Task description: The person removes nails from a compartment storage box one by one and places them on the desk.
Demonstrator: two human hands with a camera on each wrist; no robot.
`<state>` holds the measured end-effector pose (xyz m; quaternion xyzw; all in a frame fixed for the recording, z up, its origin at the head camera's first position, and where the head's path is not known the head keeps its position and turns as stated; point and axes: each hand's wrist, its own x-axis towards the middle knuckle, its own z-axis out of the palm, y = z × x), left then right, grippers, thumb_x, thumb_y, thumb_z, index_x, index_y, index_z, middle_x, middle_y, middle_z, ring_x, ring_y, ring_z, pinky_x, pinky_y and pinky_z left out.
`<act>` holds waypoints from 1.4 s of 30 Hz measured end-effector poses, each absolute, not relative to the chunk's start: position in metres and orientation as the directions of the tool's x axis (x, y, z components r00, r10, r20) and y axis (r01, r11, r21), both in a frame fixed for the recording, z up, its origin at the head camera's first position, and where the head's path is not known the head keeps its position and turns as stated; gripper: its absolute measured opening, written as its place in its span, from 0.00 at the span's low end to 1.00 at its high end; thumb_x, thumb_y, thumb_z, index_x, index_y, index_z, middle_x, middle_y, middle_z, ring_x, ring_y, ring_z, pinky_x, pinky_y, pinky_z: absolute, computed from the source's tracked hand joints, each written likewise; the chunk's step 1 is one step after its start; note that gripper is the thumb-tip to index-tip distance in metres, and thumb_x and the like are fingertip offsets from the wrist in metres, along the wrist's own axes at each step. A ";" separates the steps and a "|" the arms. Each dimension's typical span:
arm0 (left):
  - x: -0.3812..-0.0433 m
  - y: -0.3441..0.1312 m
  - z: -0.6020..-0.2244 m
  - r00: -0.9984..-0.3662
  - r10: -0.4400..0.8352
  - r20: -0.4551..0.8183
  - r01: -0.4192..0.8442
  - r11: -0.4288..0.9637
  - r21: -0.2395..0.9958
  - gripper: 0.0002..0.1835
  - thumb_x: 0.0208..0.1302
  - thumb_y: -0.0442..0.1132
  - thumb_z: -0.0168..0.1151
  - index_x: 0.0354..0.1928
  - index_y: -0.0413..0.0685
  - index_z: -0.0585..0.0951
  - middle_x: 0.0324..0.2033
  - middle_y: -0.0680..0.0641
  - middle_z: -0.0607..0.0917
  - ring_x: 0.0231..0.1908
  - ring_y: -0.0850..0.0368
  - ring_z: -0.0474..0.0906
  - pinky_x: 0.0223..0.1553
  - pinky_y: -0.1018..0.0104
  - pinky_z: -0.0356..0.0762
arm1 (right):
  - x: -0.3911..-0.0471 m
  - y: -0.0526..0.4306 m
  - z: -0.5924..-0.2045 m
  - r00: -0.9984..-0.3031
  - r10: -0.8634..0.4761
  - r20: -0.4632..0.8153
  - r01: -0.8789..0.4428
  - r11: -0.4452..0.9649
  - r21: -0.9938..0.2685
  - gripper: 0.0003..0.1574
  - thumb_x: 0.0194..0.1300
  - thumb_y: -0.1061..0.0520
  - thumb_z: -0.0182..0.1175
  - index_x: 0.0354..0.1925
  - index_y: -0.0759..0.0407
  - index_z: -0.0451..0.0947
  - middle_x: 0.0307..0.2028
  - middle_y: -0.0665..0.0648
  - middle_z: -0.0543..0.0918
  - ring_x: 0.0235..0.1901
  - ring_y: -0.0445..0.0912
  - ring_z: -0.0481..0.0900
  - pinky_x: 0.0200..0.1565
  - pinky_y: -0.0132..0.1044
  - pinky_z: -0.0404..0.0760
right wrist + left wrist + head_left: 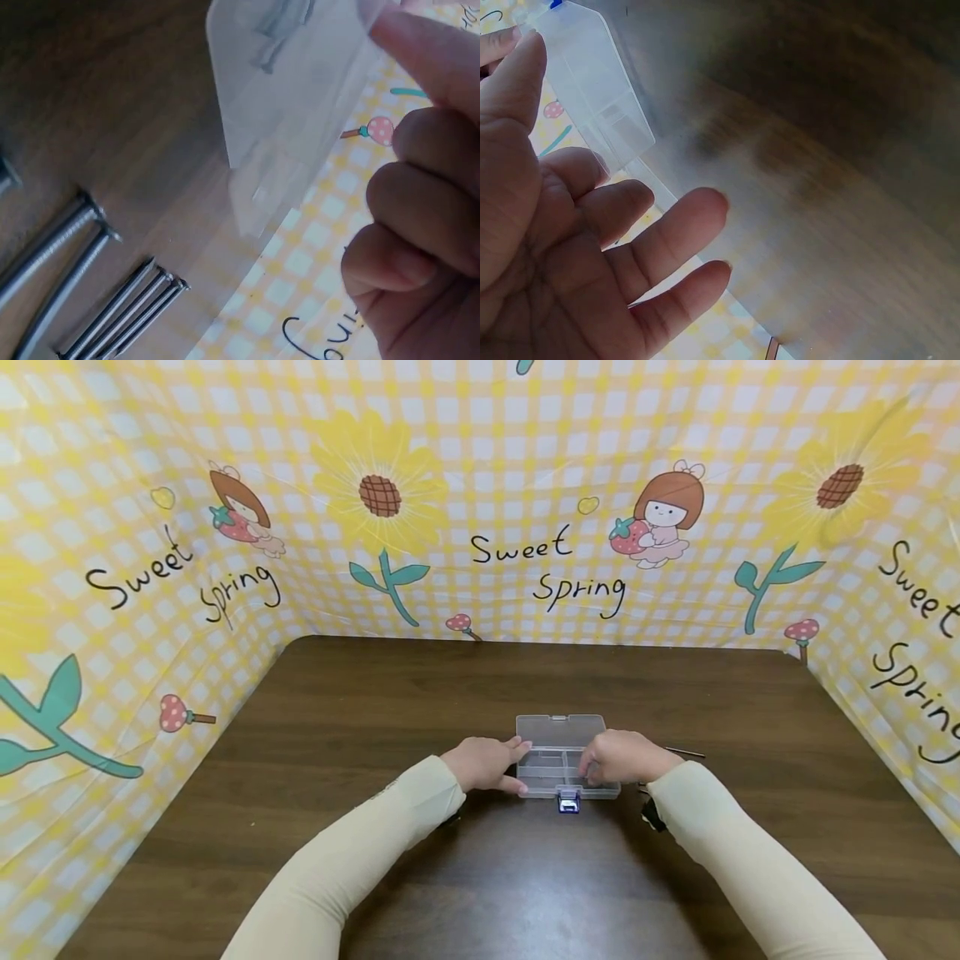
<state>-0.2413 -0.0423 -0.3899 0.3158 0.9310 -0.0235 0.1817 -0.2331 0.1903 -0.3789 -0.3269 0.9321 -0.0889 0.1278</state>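
Note:
A clear plastic compartment box (551,732) lies on the table with its lid raised at the back and a blue latch (568,802) at the front. My left hand (486,764) holds the box's left end between thumb and forefinger; its other fingers spread loosely in the left wrist view. My right hand (622,757) reaches into the right-hand compartments, fingers curled down. Its fingertips are partly hidden, so I cannot tell whether they pinch anything. Grey nail-like shapes (281,34) show through the box wall in the right wrist view.
Two thick nails (64,236) and several thinner nails (124,311) lie on the table to the right of the box. One nail (686,752) shows beyond my right wrist. A checked, flower-printed cloth (450,527) walls in the wooden table (405,685).

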 end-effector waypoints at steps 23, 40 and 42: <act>-0.242 -0.039 -0.388 -0.737 0.581 -0.346 0.604 0.795 0.049 0.42 0.63 0.60 0.57 0.74 0.51 0.58 0.70 0.48 0.61 0.62 0.51 0.69 0.56 0.58 0.72 | -0.224 0.184 -0.392 -0.695 -0.718 -0.030 -0.719 0.693 0.062 0.20 0.45 0.70 0.58 0.11 0.47 0.70 0.15 0.43 0.70 0.16 0.39 0.63 0.19 0.37 0.70; -0.242 -0.039 -0.388 -0.735 0.577 -0.357 0.608 0.793 0.030 0.42 0.63 0.61 0.57 0.74 0.51 0.59 0.70 0.47 0.62 0.62 0.52 0.69 0.55 0.59 0.72 | -0.226 0.181 -0.371 -0.728 -0.661 -0.181 -0.672 0.740 0.003 0.13 0.55 0.66 0.63 0.19 0.51 0.79 0.22 0.46 0.78 0.22 0.41 0.73 0.29 0.38 0.76; -0.242 -0.038 -0.387 -0.733 0.576 -0.362 0.608 0.793 0.031 0.41 0.63 0.60 0.57 0.74 0.51 0.58 0.70 0.48 0.61 0.63 0.52 0.69 0.55 0.59 0.72 | -0.227 0.182 -0.367 -0.733 -0.655 -0.186 -0.665 0.747 -0.010 0.10 0.56 0.65 0.64 0.23 0.51 0.82 0.25 0.46 0.81 0.25 0.41 0.76 0.32 0.39 0.78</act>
